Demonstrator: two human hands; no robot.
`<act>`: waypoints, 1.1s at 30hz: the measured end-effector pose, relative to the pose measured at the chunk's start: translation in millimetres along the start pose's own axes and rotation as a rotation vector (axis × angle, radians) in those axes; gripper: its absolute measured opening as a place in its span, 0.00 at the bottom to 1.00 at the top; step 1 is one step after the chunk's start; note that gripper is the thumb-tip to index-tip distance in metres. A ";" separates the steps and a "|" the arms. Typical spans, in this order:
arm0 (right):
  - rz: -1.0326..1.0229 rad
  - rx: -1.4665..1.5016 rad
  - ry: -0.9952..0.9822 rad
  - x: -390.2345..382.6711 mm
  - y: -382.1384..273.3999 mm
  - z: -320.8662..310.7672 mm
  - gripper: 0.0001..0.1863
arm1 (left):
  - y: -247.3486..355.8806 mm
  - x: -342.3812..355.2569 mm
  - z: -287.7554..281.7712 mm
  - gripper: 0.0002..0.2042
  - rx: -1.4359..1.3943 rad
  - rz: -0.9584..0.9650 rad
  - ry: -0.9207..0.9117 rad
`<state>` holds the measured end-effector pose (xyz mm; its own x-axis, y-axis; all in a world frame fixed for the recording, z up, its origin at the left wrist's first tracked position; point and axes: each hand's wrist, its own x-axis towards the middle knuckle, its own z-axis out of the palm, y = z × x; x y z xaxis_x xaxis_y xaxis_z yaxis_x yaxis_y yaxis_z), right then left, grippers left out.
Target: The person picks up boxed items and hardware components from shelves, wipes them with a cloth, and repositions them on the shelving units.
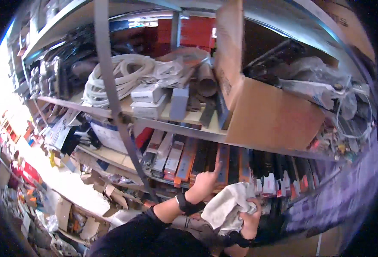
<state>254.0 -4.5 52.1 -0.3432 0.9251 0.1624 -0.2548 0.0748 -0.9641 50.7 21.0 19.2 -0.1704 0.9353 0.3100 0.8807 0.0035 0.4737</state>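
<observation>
My left hand (203, 184) is in front of the lower shelf, its index finger stretched out toward a row of long narrow boxes. The finger lies over an orange and grey box (224, 156); whether it touches it I cannot tell. The other fingers look curled, and nothing shows in that hand. A crumpled off-white cloth (228, 205) is bunched in my right hand (251, 216), with the fingers closed round its right side. The cloth hangs just below the left hand and hides part of the boxes behind. Both wrists wear dark bands.
An upright metal post (112, 92) crosses the shelves left of my arms. Above are a coiled pale hose (118, 77), small white boxes (148, 93) and an open cardboard box (274, 115). Purple patterned fabric (326, 210) hangs at right. Cardboard boxes (63, 213) clutter the lower left.
</observation>
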 end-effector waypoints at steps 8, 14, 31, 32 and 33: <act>0.078 -0.047 -0.102 7.9 30.6 9.6 0.26 | -73.3 -49.1 -68.9 0.12 0.025 -0.209 0.300; 0.163 0.221 -0.556 28.3 69.2 101.4 0.40 | -84.0 -140.1 -104.9 0.42 -1.029 -0.023 -0.059; 0.146 -0.127 -0.843 -0.8 147.7 307.4 0.23 | -212.4 -271.4 -168.6 0.13 -0.682 -0.403 0.473; -0.019 -0.239 -0.801 2.9 151.4 316.0 0.21 | -222.2 -266.7 -184.9 0.13 -0.778 -0.361 0.453; -0.182 -0.351 -0.756 6.5 153.4 328.0 0.20 | -238.9 -264.0 -194.0 0.13 -0.788 -0.341 0.420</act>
<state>-83.8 -109.2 -25.8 -0.8671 0.3996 0.2972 -0.1121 0.4248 -0.8983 -200.5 -295.4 -15.9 -0.6421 0.7244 0.2507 0.2294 -0.1305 0.9646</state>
